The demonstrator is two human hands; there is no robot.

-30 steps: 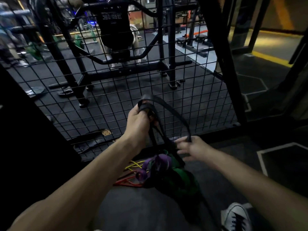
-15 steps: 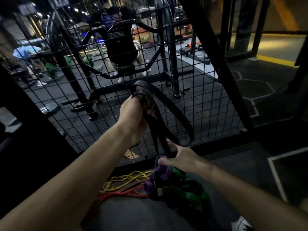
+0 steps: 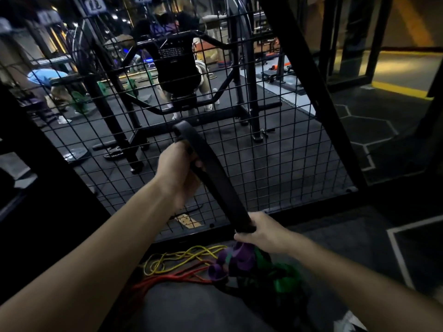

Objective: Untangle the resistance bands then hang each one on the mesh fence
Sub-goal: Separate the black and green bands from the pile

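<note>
head view, looking down and forward at a mesh fence (image 3: 275, 144). a black band (image 3: 215, 180) is running as a flat doubled strap from a folded top at 12 o'clock of the left hand (image 3: 178, 174) down to the right hand (image 3: 262, 232) at 5 o'clock of the left. the left hand is gripping the band just below its fold, fingers curled round it and pressed together, knuckles facing the camera. the right hand is gripping the band's lower end, its fingers (image 3: 242, 238) curling round the strap from above; whether the thumb is closing on it cannot be told. the band is lying taut between the two hands, in front of the fence, and contact with the wire cannot be told. directly below the right hand, at 6 o'clock, a tangle is resting on the dark floor (image 3: 335, 238): a purple band (image 3: 236, 258) is touching a green band (image 3: 284, 277) at its 4 o'clock, and both are overlapping darker loops that are too dim to separate. at 9 o'clock of the purple band, a yellow cord (image 3: 177, 259) is lying in loose coils, with a red cord (image 3: 172, 279) just below it, running toward the purple band. beyond the fence, a black rack (image 3: 249, 92) is standing on rubber flooring, and a person (image 3: 178, 68) is sitting behind it at 12 o'clock.
</note>
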